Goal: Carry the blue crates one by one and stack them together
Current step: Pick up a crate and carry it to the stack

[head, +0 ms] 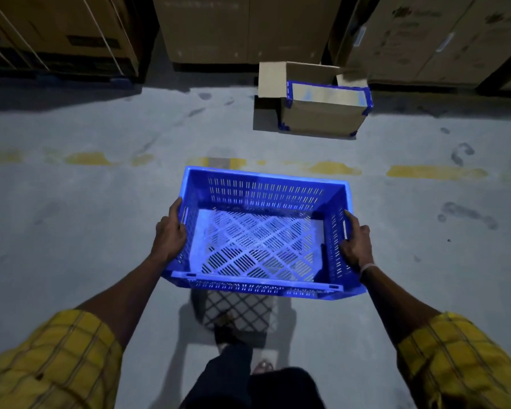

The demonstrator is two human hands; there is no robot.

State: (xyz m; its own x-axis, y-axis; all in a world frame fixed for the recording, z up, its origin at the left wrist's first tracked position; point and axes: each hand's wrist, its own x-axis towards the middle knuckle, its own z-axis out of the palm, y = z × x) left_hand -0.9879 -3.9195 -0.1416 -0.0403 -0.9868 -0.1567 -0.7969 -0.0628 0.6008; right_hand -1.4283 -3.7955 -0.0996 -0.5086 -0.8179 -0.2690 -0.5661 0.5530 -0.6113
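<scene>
An empty blue crate point(263, 184) with slotted walls and a lattice floor hangs in the air in front of me, above the grey floor. My left hand point(170, 234) grips its left wall at the handle slot, fingers curled over the rim. My right hand point(354, 243) grips the right wall the same way. Further ahead, a second blue crate point(366, 97) stands on the floor near the back, lined or filled with brown cardboard so that only its blue rim and corners show.
Tall cardboard cartons point(242, 28) line the back wall, on the left and right too. An open cardboard box point(273, 78) stands beside the far crate. A worn yellow line point(434, 172) crosses the concrete floor. My legs and a foot point(263, 366) show below the crate.
</scene>
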